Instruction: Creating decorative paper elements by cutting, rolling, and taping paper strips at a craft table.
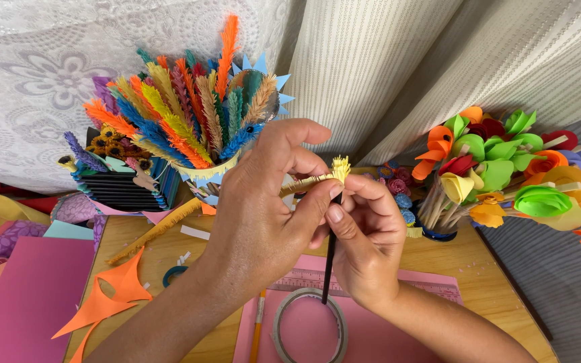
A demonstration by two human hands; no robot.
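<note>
Left side: pink paper sheet (31, 296) & orange scraps (112, 296) on table (479, 282). Cup (206, 176) behind is full of colored paper feathers (183, 111). Left hand (260, 205) pinches yellow fringed strip (321, 176). Right hand (361, 235) grips black stick (330, 259), strip wound at its top. Tape ring (309, 329) lies below. Right: pot (438, 225) w/ paper flowers (506, 168).

Both forearms rise from the lower edge, meeting mid-frame. The left hand (257, 215) shows its back, thumb and forefinger pinched. The right hand (364, 235) curls beside it, fingertips touching the left's.
</note>
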